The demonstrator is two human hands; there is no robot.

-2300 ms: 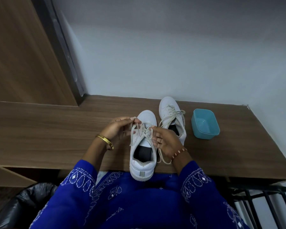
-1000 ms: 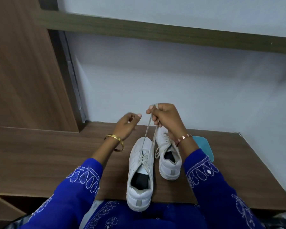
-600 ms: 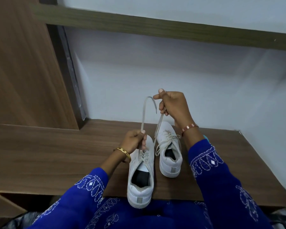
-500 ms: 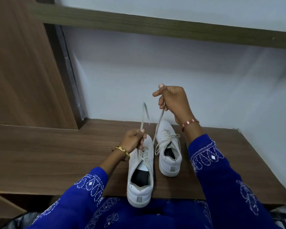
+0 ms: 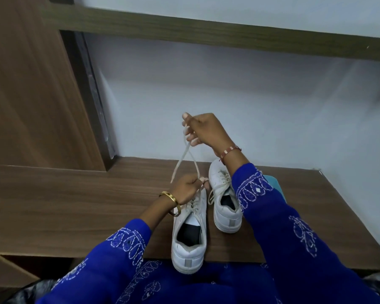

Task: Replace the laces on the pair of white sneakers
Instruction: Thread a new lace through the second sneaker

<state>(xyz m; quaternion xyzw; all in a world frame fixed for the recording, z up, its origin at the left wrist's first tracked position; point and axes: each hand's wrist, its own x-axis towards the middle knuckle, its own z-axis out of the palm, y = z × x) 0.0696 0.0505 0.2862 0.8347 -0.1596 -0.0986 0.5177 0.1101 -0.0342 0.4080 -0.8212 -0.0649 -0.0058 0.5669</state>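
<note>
Two white sneakers stand on the wooden desk [image 5: 75, 205]. The near sneaker [image 5: 190, 235] hangs a little over the desk's front edge, heel toward me. The far sneaker [image 5: 225, 207] sits to its right, still laced, partly behind my right forearm. A pale lace [image 5: 185, 153] rises from the near sneaker's front eyelets. My right hand [image 5: 203, 131] pinches the lace high above the shoes, both strands hanging from it. My left hand [image 5: 188, 187] grips the lace just above the near sneaker's toe end.
A blue plastic container [image 5: 276, 187] sits on the desk behind my right sleeve, mostly hidden. A wooden cabinet [image 5: 31, 95] rises at the left, and a wooden shelf [image 5: 206, 31] runs along the wall above. A black bag [image 5: 29, 292] lies below the desk at lower left.
My right hand has moved left and slightly toward me, keeping the lace raised. The free lace end has dropped beside my left hand, which stays at the near sneaker's front.
</note>
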